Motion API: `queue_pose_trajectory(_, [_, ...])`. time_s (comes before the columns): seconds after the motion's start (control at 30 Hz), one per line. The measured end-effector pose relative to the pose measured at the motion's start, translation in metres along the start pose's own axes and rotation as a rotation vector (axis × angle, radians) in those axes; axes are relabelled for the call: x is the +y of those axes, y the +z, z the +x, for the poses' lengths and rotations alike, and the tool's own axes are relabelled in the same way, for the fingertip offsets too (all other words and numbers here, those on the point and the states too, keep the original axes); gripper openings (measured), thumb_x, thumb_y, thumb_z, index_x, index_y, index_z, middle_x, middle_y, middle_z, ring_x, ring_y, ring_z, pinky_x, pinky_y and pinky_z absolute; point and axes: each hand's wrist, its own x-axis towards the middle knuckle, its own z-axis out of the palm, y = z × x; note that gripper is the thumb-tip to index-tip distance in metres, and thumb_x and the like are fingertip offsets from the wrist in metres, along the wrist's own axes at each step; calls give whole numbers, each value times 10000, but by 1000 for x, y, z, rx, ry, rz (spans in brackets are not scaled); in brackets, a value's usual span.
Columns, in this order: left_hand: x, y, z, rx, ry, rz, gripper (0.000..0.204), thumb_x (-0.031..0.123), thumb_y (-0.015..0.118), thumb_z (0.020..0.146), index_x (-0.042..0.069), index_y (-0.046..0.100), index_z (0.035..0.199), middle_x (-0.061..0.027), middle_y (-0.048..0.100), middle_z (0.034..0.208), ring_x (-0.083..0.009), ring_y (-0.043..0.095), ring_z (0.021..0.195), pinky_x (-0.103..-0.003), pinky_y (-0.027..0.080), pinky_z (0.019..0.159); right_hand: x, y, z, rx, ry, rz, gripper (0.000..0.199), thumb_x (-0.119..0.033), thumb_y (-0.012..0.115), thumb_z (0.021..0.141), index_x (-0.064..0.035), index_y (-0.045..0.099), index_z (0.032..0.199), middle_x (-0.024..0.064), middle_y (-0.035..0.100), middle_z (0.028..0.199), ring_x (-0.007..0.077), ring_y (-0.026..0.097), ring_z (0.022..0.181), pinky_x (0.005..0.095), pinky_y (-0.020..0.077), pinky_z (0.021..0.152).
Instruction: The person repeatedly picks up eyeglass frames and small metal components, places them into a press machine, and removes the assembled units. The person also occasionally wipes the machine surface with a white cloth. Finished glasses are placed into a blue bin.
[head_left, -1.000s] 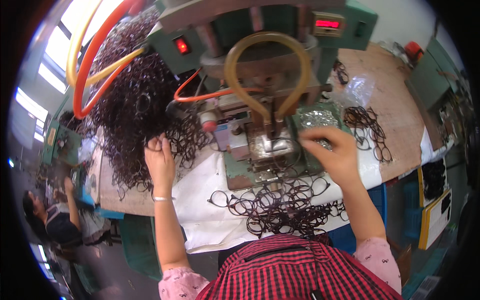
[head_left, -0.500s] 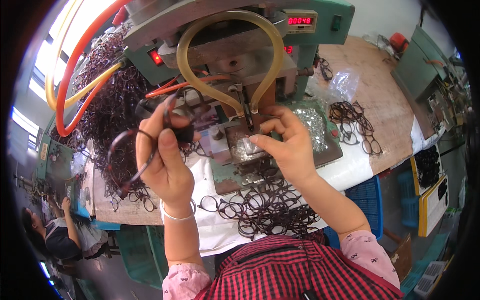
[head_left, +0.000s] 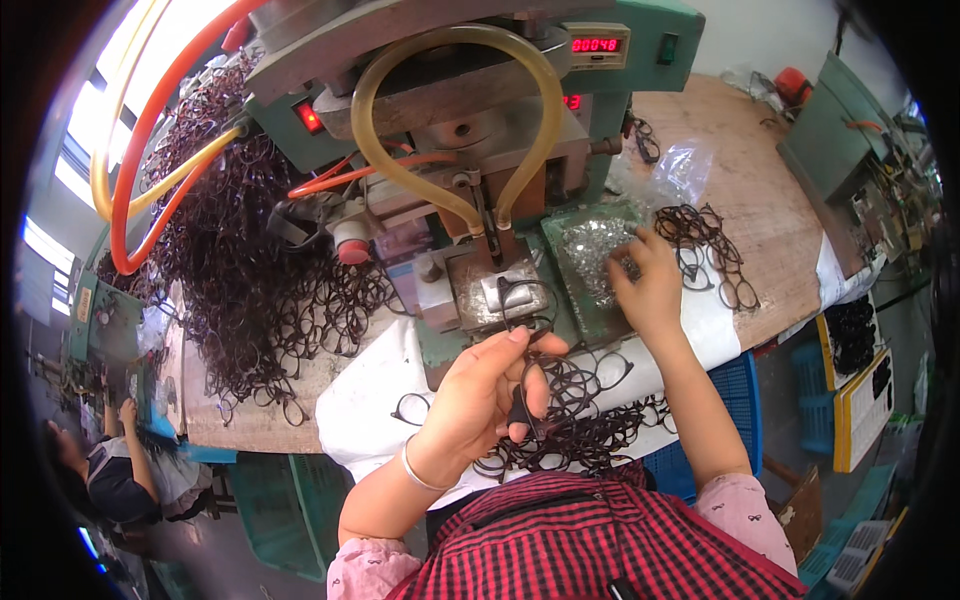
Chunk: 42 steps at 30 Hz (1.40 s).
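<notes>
My left hand (head_left: 482, 385) is closed on a dark eyeglass frame (head_left: 556, 300), one rim of which lies over the metal block under the press. A small bright plate (head_left: 512, 292) sits on that block (head_left: 470, 300), beneath the press's narrow tip (head_left: 494, 245). Over to the right, my right hand (head_left: 652, 285) has its fingers curled down at a green tray (head_left: 562, 262) heaped with small shiny metal pieces (head_left: 592, 250). Anything between those fingertips is too small to make out. Below my left hand spreads a pile of dark eyeglass frames (head_left: 590, 440) on white cloth.
The green press (head_left: 640, 60) carries a looped yellowish tube (head_left: 375, 75) and a red button (head_left: 352, 250). A big heap of frames (head_left: 230, 230) fills the left side. More frames (head_left: 705, 235) and a plastic bag (head_left: 685, 170) lie right. A person (head_left: 120, 470) sits far left.
My left hand has come down and right, bringing an eyeglass frame to the block. My right hand has left the press tip and moved right to the tray of metal pieces.
</notes>
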Motion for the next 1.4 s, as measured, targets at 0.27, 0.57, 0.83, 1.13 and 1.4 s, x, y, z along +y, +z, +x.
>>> queue_pose_trajectory(0.27, [-4,7,5,57,19,24,465,358,373,1060,-23,623,1152,-65,584,566,-113,430,343,-204,313,323,-8,14,2,-104,-229,-59,180,-142,736,721,-113,679,890,73,619,1079,314,583,1049,446,477,768])
queue_pose_trajectory(0.57, [-57,-81,-47,510,643,324,206,164,559,1010,-4,630,1106,-63,682,774,-124,628,614,-226,472,556,3,9,7,-6,-162,35,80,-50,706,777,-41,682,853,121,639,892,330,606,887,413,482,764])
queue_pose_trajectory(0.83, [30,-222,-58,1181,931,1618,222,4,675,782,46,697,999,-94,665,963,-282,613,910,-355,499,796,-12,6,8,-75,95,254,127,-94,688,866,-21,730,961,152,715,887,262,694,795,332,526,733])
queue_pose_trajectory(1.13, [-23,-291,-26,1347,801,1692,215,49,679,765,51,748,969,-165,569,1363,-372,539,1069,-437,447,959,-1,-35,-26,-135,395,422,136,-46,707,842,3,736,966,95,727,897,156,667,813,272,511,740])
queue_pose_trajectory(1.4, [9,-198,-1,982,921,607,145,133,668,952,-9,687,927,-26,639,803,-83,553,674,-231,434,563,-95,-31,26,-304,185,927,269,-48,673,874,-2,667,1139,102,735,992,140,691,924,277,522,837])
